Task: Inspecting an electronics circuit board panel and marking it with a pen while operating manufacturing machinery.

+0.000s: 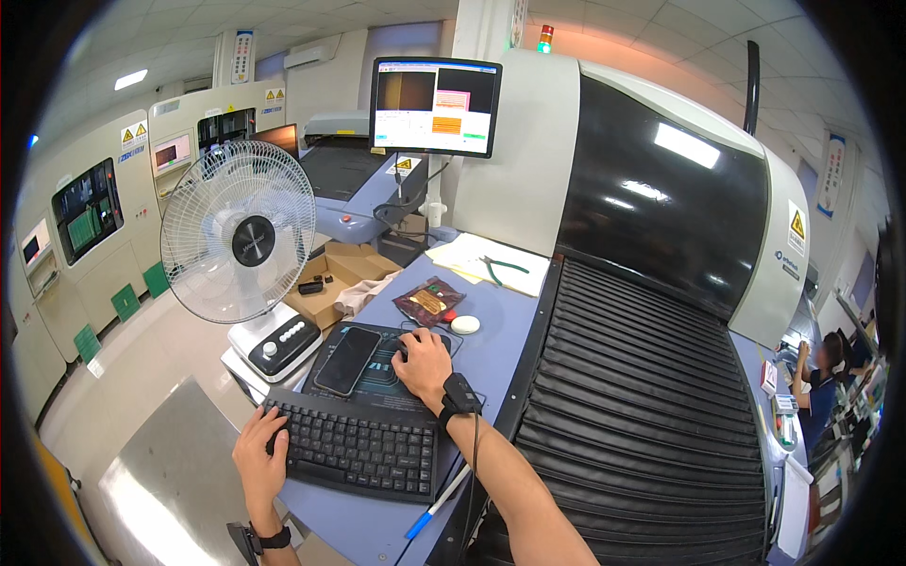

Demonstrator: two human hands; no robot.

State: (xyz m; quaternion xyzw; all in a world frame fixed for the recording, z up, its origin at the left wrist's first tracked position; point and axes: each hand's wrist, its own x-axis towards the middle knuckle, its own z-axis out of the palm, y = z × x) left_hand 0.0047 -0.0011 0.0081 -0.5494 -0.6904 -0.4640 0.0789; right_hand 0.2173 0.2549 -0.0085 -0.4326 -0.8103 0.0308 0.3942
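My right hand [425, 368] rests over a dark computer mouse [403, 351], fingers curved round it and hiding most of it. The mouse sits on a dark printed mouse pad [382, 374]. At the left end of a black keyboard [363, 447], my left hand [260, 453] lies with its fingers apart on the keys and edge, holding nothing. Between keyboard and fan, a black smartphone [348, 361] lies face up on the pad. A blue-and-white pen [437, 505] lies right of the keyboard, near my right forearm. Both wrists wear black straps; a cable runs from the right one.
A white desk fan [247, 241] stands at left beside an open cardboard box [344, 274]. Green-handled pliers [500, 271] lie on papers; a dark red packet [429, 301] is nearer. A monitor [436, 106] stands behind. Black ribbed bellows [642, 415] of a large machine fill the right.
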